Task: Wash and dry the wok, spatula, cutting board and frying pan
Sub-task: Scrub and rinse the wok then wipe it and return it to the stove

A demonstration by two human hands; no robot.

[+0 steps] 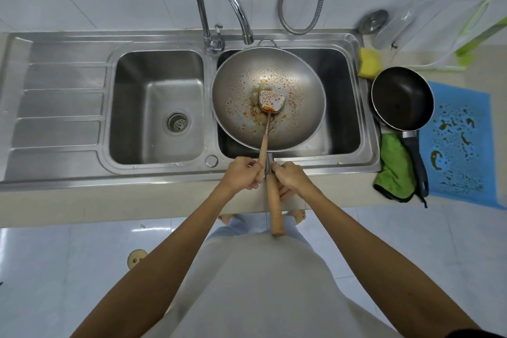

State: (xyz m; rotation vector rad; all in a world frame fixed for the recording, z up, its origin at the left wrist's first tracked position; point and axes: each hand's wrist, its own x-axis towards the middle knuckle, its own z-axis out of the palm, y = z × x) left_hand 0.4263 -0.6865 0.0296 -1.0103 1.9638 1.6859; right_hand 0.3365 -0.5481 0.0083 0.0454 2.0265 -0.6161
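While the wok (241, 96) sits in the sink basin (343, 96) at frame centre, beaded w/ orange sauce, the left hand (241, 173) pinches the spatula (270, 100) by its thin wooden shaft and the right hand (290, 175) curls round the wok handle (275, 211). Steel wok prob. heavy, oily & slippery (spatula light, stiff). Best gripped at the dry wood, not the rim.
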